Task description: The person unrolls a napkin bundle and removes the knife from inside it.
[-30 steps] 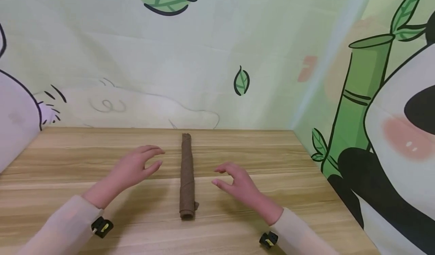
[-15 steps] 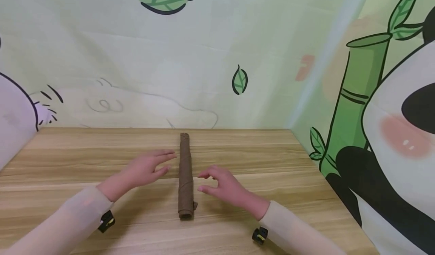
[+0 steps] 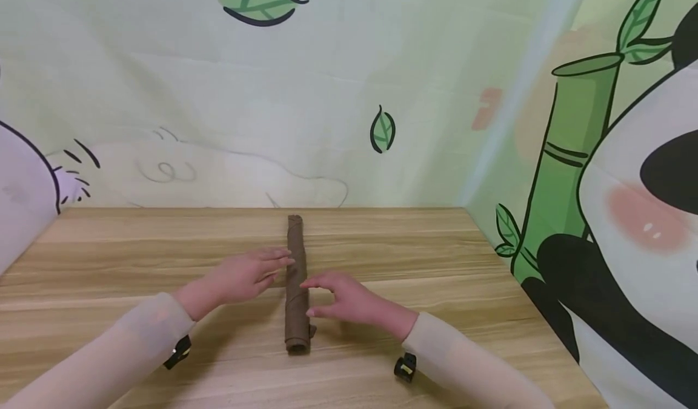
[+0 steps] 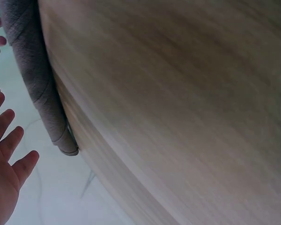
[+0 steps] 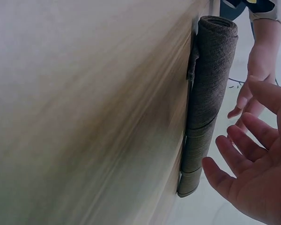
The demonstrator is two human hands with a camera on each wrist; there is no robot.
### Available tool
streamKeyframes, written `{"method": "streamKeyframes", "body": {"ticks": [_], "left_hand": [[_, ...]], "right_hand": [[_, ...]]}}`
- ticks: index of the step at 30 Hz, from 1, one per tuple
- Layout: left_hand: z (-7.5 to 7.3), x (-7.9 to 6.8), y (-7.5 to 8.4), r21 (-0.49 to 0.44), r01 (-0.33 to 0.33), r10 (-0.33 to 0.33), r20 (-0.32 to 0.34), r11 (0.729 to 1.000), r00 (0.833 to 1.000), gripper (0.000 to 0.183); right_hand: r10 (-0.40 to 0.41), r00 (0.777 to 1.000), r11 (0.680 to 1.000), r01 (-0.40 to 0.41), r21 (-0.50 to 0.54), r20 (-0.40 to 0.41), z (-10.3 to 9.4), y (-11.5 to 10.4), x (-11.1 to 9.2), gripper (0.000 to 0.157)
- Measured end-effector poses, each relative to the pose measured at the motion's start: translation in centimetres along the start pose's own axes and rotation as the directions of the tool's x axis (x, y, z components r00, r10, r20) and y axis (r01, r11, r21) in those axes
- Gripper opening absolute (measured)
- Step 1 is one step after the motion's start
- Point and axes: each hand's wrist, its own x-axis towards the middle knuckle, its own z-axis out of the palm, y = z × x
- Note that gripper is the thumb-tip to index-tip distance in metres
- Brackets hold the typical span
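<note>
A rolled-up brown cloth [image 3: 297, 315] lies lengthwise on the wooden table, its near end showing a hollow coil and a small flap sticking out on the right. From the left, my left hand [image 3: 240, 279] reaches over with its fingertips at the roll's upper part; whether they touch it I cannot tell. My right hand [image 3: 346, 300] is at the roll's right side, thumb and fingers spread apart and loosely bent. In the right wrist view the fingers [image 5: 220, 178] are parted beside the cloth roll [image 5: 208, 89]. The left wrist view shows the left hand [image 4: 4, 164] with fingers spread beside the roll.
The wooden table [image 3: 136, 245] ends at a pale printed backdrop [image 3: 272, 94] with leaves. On the right stands a backdrop with a drawn bamboo stalk [image 3: 578, 136] and a panda. Each wrist wears a small black camera [image 3: 405, 368].
Both hands have moved inward toward the cloth roll, the left hand rightward and slightly down, the right hand leftward. The roll has stayed in place on the table.
</note>
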Motion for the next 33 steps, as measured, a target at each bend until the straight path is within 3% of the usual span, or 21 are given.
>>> {"method": "streamKeyframes", "body": {"ticks": [5, 20, 26, 33], "left_hand": [[0.6, 0.2, -0.2, 0.024, -0.027, 0.026, 0.035, 0.999, 0.999, 0.041], [1.9, 1.1, -0.5, -0.042, -0.003, 0.011, 0.175, 0.999, 0.984, 0.046], [2.4, 1.2, -1.1, -0.066, -0.051, 0.06, 0.141, 0.996, 0.988, 0.046], [2.8, 1.5, -1.5, -0.081, -0.118, 0.125, 0.087, 0.99, 0.988, 0.043]], "right_hand": [[0.035, 0.998, 0.999, -0.034, -0.022, 0.049, 0.1, 0.2, 0.8, 0.045], [0.029, 0.994, 0.989, -0.014, -0.145, 0.105, 0.3, 0.1, 2.7, 0.038], [-0.007, 0.996, 0.98, 0.024, -0.196, 0.091, 0.3, 0.1, 2.7, 0.033], [-0.013, 1.0, 0.993, 0.016, -0.113, 0.027, 1.0, 0.8, 3.2, 0.021]]}}
